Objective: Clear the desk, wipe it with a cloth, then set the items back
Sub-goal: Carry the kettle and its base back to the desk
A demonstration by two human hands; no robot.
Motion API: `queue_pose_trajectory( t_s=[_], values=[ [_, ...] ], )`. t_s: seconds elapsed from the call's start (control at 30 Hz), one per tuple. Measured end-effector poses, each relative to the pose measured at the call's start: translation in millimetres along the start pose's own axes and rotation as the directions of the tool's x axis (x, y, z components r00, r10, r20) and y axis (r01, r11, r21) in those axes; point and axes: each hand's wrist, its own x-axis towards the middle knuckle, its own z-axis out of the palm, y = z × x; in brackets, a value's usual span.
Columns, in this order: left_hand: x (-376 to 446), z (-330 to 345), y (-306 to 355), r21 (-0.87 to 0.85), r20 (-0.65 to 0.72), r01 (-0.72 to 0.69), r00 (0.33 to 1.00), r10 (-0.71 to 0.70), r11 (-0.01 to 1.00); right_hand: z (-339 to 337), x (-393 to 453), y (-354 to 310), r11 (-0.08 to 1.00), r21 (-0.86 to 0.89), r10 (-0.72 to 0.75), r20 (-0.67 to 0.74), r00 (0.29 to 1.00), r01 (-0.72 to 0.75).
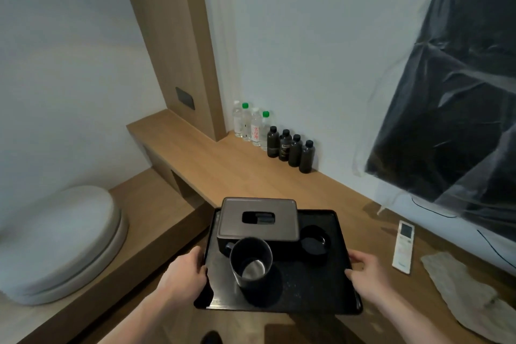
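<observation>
Tray [293, 292], black and shallow, is held level at both side edges just above the near end of the wooden tabletop [237, 167]. The left hand [185, 274] grips its left rim and the right hand [365, 269] grips its right rim, fingers curled around. On the tray stand a grey tissue box [258, 219], a dark mug [251, 265] and a small black cup [315, 240]. Beside it on the tabletop lie a white remote [403, 246] and a pale cloth [469, 293]; bottles [275, 135] line the wall. Whether the tray is being cleared away or returned is unclear; either way, the next move calls for keeping it flat.
</observation>
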Motion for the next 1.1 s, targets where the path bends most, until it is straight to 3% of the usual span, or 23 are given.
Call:
queue_pose_trajectory(
  t_s=[0.53, 1.1],
  values=[
    [242.8, -90.1, -68.8, 0.113, 0.133, -0.169, 0.979, 0.153, 0.979, 128.2, 119.4, -96.2, 0.958, 0.171, 0.253, -0.144, 0.957, -0.228],
    [405.9, -117.1, -76.9, 0.189, 0.178, -0.074, 0.983, 0.04, 0.979, 178.3, 279.2, -147.6, 0.931, 0.24, 0.312, -0.124, 0.942, -0.276]
  ],
)
